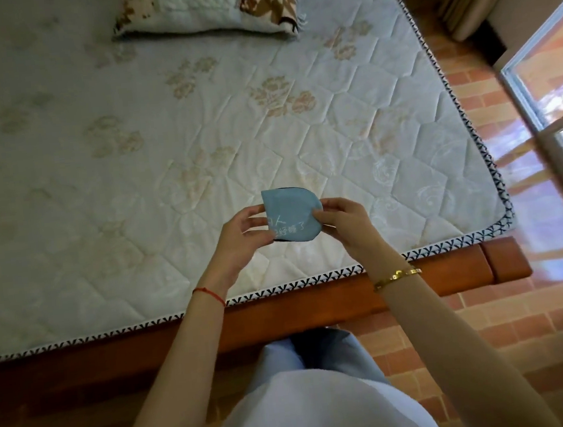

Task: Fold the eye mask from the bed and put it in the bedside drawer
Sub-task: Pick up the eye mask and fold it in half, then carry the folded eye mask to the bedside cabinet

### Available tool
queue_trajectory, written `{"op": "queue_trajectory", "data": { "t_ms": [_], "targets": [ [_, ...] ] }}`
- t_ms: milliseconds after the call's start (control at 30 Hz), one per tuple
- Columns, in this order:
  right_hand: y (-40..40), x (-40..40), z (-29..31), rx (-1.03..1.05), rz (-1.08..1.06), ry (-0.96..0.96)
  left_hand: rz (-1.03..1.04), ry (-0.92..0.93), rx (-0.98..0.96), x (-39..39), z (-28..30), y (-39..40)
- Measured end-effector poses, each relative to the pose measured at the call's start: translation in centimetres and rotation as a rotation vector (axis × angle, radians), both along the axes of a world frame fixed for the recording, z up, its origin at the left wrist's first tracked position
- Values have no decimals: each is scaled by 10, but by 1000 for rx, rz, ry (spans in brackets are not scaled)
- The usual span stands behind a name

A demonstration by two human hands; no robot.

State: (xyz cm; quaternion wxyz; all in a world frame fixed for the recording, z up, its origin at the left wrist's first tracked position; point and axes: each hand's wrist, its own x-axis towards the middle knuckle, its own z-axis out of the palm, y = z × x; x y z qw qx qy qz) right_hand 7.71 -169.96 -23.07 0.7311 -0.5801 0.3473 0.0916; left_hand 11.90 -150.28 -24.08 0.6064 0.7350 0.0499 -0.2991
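A light blue eye mask (290,212) with white lettering is folded in half and held up over the near part of the bed. My left hand (241,234) pinches its left edge, and my right hand (346,222) pinches its right, rounded edge. A dark underside shows along the mask's top and bottom rims. The bedside drawer is not in view.
The quilted white mattress (130,159) fills the upper left, on a wooden bed frame (316,306). A patterned pillow (208,7) lies at the far end. Brick-tiled floor (489,313) runs to the right, with a glass door (554,101) at the far right.
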Motion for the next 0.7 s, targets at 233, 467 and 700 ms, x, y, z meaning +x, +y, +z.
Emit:
{"op": "queue_trajectory", "data": {
  "t_ms": [233,467,700],
  "targets": [
    [6,-47,44,1,-66,-41,-31,-58,-26,-40,51,2],
    [1,-86,70,14,-135,-89,-104,-103,-82,-69,75,0],
    [-5,-125,82,28,-257,-88,-230,-107,-94,-82,88,-13]
  ]
}}
